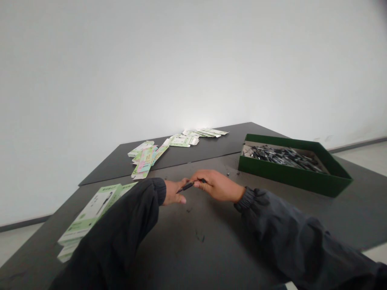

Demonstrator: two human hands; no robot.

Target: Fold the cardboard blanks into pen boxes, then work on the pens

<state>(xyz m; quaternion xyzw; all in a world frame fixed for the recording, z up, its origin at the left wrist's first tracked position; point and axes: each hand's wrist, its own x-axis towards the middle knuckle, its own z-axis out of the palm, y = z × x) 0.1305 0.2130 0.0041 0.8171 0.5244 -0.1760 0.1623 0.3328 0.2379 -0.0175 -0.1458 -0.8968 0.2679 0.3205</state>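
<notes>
A black pen (186, 186) spans the gap between my two hands, low over the dark table. My right hand (220, 186) is closed, with thumb and fingers pinching the pen's right part. At the other end, my left hand (173, 192) has the pen between its fingers and thumb, the thumb sticking out below it; its fingertips are partly hidden. Right of my hands stands a green open box (290, 181) holding a heap of loose dark pens (284, 156). Beneath my left forearm lies a stack of white and green pen cartons (90, 213), partly covered by the sleeve.
Flattened green, white and pink cartons (145, 161) lie beyond my left hand. More flat cartons (181, 140) spread along the table's far part toward the wall. Small dark bits (199, 237) lie on the table (211, 257). A seam crosses the tabletop behind my hands.
</notes>
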